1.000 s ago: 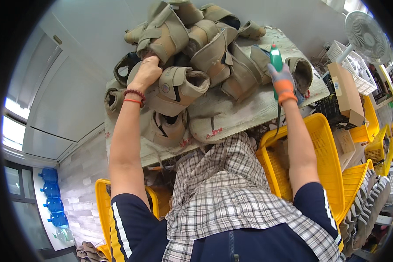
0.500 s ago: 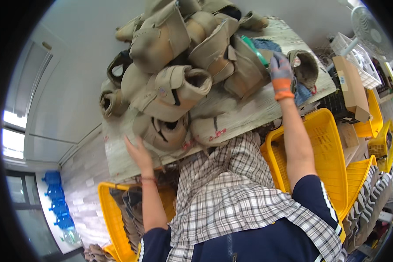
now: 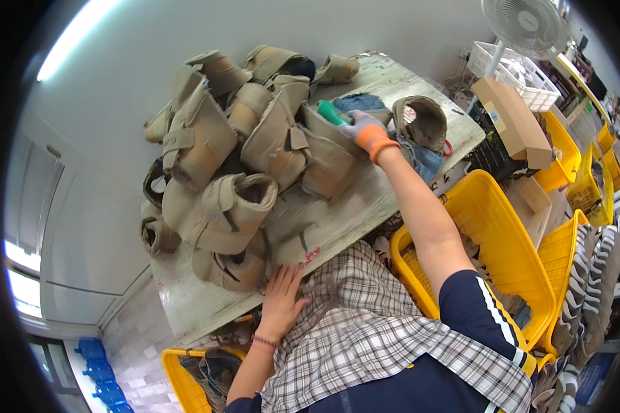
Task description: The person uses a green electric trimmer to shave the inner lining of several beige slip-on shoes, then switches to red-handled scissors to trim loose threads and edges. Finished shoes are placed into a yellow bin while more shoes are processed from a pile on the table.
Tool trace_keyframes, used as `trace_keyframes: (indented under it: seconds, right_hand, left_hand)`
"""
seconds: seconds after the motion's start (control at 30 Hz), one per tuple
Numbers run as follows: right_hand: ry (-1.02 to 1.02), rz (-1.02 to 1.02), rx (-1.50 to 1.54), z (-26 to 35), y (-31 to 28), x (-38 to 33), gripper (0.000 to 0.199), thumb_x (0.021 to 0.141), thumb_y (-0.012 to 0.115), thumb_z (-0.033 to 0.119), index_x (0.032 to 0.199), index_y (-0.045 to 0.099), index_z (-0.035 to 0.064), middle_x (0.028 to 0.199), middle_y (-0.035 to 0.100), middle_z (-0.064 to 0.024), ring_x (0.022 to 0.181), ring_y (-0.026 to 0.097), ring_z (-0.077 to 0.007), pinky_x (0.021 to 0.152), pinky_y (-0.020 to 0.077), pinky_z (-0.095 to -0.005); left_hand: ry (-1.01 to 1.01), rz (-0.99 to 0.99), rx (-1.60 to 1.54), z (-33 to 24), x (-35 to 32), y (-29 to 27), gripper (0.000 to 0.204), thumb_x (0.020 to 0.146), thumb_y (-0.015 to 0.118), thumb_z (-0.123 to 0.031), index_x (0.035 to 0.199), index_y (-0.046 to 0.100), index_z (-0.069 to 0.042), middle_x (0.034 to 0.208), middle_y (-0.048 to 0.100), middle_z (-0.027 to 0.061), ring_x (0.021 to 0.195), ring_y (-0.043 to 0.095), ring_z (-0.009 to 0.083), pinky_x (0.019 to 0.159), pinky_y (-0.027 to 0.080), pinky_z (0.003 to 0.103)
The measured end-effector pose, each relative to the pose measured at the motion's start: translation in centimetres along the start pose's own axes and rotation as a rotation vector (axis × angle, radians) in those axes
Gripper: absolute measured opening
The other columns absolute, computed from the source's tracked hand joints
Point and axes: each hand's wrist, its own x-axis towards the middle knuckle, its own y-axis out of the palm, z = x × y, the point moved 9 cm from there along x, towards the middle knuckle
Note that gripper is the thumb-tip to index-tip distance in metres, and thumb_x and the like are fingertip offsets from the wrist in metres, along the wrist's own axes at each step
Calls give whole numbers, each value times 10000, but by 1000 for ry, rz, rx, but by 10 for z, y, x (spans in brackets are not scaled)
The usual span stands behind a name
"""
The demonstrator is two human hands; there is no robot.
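Note:
A heap of tan shoe uppers (image 3: 198, 138) covers the left and middle of the worktable (image 3: 207, 310). My right hand (image 3: 366, 131), in a grey glove with an orange cuff, closes round a green cylindrical object (image 3: 332, 113) whose exact kind I cannot make out. It is beside a tall tan upper (image 3: 331, 162) and a blue denim cloth (image 3: 362, 102). My bare left hand (image 3: 282, 297) rests at the table's front edge, fingers extended and holding nothing. Just left of it, one upper (image 3: 235, 265) lies under another with a strap (image 3: 231, 210).
Right of the glove stands a dark-lined round tan piece (image 3: 420, 122). Yellow baskets (image 3: 510, 237) flank me, with striped shoe soles (image 3: 585, 289) at far right. A cardboard box (image 3: 513, 120), a white basket (image 3: 523, 82) and a fan (image 3: 525, 26) stand beyond the table's right end.
My left hand has come down from above the table's left part to its front edge. The right hand has moved left to the green object. The view has shifted.

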Motion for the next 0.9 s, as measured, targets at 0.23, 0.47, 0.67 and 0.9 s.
trace_keyframes:
  seconds: [0.23, 0.47, 0.67, 0.9]
  right_hand:
    - [-216, -996, 484, -22, -120, -103, 142, 847, 628, 145, 925, 676, 37, 853, 656, -132, 749, 645, -214, 673, 514, -305]
    - [-137, 44, -95, 0, -49, 4, 396, 838, 549, 399, 988, 653, 48, 978, 654, -165, 930, 609, -318, 812, 472, -402]
    - [53, 367, -321, -2, 41, 49, 582, 817, 491, 554, 1017, 666, 35, 1064, 620, -235, 1008, 587, -402, 843, 468, -429]
    - [-24, 120, 140, -23, -3, 56, 603, 667, 741, 477, 1019, 636, -1, 896, 665, -180, 795, 648, -320, 724, 500, -359]
  left_hand:
    - [-865, 302, -50, 77, -203, 48, 317, 840, 585, -276, 1030, 623, -24, 900, 653, 172, 815, 621, 357, 723, 489, 423]
    - [-404, 85, -25, 16, -76, -24, 175, 848, 581, -204, 792, 624, -43, 743, 621, 140, 678, 598, 359, 599, 476, 429]
    - [155, -162, -358, -76, 89, -61, 109, 831, 618, -65, 927, 641, -19, 897, 647, 135, 816, 631, 277, 705, 500, 329]
    - [-732, -469, -1496, 15, 151, 54, 349, 844, 671, -153, 1100, 521, 31, 1044, 578, 53, 939, 542, 139, 825, 453, 289]
